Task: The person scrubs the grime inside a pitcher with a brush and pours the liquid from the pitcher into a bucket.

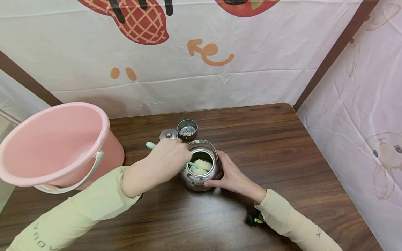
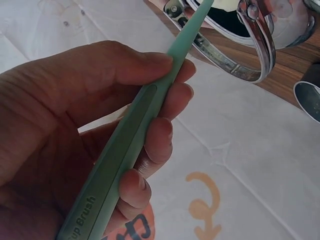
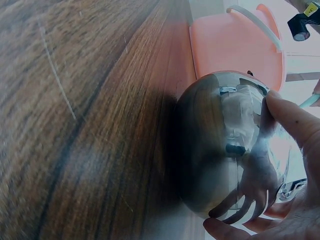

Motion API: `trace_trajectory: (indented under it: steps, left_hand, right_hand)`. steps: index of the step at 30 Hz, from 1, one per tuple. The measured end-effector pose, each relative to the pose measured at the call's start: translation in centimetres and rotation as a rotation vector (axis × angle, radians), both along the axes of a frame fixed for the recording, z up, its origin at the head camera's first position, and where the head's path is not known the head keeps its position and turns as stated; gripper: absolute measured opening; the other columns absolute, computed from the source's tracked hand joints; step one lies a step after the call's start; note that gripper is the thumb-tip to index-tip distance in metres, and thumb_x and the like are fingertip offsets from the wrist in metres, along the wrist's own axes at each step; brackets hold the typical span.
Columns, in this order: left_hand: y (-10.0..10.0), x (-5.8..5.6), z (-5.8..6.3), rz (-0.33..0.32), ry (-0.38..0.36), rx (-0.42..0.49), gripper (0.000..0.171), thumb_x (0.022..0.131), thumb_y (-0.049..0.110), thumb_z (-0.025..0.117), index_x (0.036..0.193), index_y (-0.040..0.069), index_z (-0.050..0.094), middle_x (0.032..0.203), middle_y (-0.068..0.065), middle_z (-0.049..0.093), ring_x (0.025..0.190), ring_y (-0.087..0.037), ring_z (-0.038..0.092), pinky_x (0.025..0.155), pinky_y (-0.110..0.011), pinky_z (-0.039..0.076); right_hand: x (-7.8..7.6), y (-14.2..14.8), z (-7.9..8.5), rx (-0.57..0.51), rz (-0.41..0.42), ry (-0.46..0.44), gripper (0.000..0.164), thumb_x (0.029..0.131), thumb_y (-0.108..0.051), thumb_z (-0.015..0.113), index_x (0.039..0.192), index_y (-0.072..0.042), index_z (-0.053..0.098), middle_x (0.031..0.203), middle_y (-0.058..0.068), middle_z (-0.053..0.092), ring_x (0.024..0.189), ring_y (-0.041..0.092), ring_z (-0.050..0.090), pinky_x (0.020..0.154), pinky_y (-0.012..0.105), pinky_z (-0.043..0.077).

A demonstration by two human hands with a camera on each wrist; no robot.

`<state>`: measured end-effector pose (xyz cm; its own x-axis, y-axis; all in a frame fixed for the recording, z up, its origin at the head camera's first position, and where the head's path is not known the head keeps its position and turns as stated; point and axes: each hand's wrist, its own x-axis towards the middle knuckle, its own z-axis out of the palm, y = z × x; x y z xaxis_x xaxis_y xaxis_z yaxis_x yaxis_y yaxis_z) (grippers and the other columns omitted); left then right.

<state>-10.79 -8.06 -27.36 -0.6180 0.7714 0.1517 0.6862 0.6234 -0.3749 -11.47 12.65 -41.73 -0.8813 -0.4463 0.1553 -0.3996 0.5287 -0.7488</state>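
My left hand [image 1: 168, 160] holds a mint green cup brush [image 2: 125, 145], its fingers and thumb wrapped around the handle, which bears the words "Cup Brush". The pale sponge head [image 1: 201, 167] of the brush sits inside the mouth of a shiny steel teapot [image 1: 196, 182]. Around the right side of the pot curves my right hand [image 1: 233, 177], thumb at the front and fingers behind; in the right wrist view the thumb and fingertips press on its polished body [image 3: 210, 145]. The pot stands upright, lid off, its wire handle [image 1: 202, 142] leaning to the back.
Behind the pot lie a round steel lid [image 1: 168, 134] with a knob and a perforated steel strainer [image 1: 187, 130]. A large pink bucket [image 1: 116, 150] stands at the left on the brown wooden table [image 1: 276, 146]. Printed cloth [image 1: 176, 90] hangs along the table's back edge.
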Motion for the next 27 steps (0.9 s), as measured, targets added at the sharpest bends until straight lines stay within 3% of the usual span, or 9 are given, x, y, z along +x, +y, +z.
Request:
trace_trajectory:
  steps: [27]
  left_hand:
    - [0.4,-1.2,-0.6,0.017,-0.019,0.008,0.016,0.068,0.005,0.067,0.058,0.016,0.061,0.062,0.0,0.057,0.057,-0.019,0.055,0.041,-0.03,0.037]
  right_hand:
    - [0.0,0.0,0.1,0.011,0.0,-0.035,0.095,0.062,-0.038,0.081,0.136,-0.008,0.031,0.133,0.007,0.039,0.122,0.016,0.038,0.101,0.037,0.032]
